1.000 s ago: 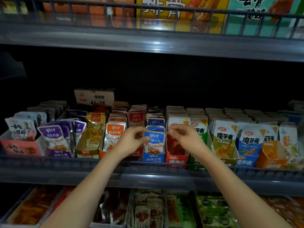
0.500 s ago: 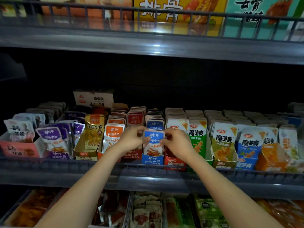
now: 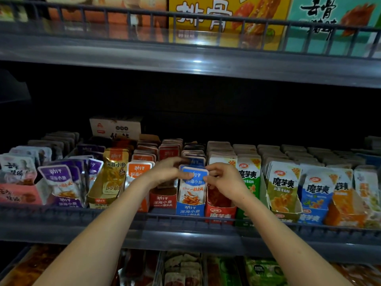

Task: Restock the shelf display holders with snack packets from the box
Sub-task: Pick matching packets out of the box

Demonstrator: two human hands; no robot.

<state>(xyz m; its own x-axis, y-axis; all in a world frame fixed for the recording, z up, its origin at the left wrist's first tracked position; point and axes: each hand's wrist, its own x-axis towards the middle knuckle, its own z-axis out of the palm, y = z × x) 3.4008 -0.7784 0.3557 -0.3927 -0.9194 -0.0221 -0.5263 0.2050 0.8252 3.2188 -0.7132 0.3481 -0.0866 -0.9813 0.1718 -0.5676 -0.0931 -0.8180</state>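
Grey metal shelving fills the view, its back dark. Along the middle shelf (image 3: 185, 236), behind a low wire rail (image 3: 61, 213), stand cardboard holders packed with rows of upright snack packets. At the centre of the frame both hands meet at a blue packet (image 3: 192, 190), the front one in the blue holder (image 3: 189, 210). The left hand (image 3: 165, 172) pinches its top left corner, thumb on the front and fingers reaching behind. The right hand (image 3: 224, 180) pinches the top right corner between thumb and curled fingers. The packet stands upright with its foot inside the holder.

Just left of the blue holder is a red holder (image 3: 162, 200), then orange packets (image 3: 138, 170), a gold holder (image 3: 109, 182) and purple packets (image 3: 59, 180). To the right are a red-fronted holder (image 3: 220, 213), a green packet (image 3: 282, 186) and a blue-and-white one (image 3: 316, 188). A white box (image 3: 115, 126) sits at the back of the shelf, upper left of centre. On the top shelf (image 3: 185, 65) lean a yellow carton (image 3: 226, 17) and a teal one (image 3: 334, 19). Across the bottom of the frame a lower shelf holds more packets (image 3: 181, 269).
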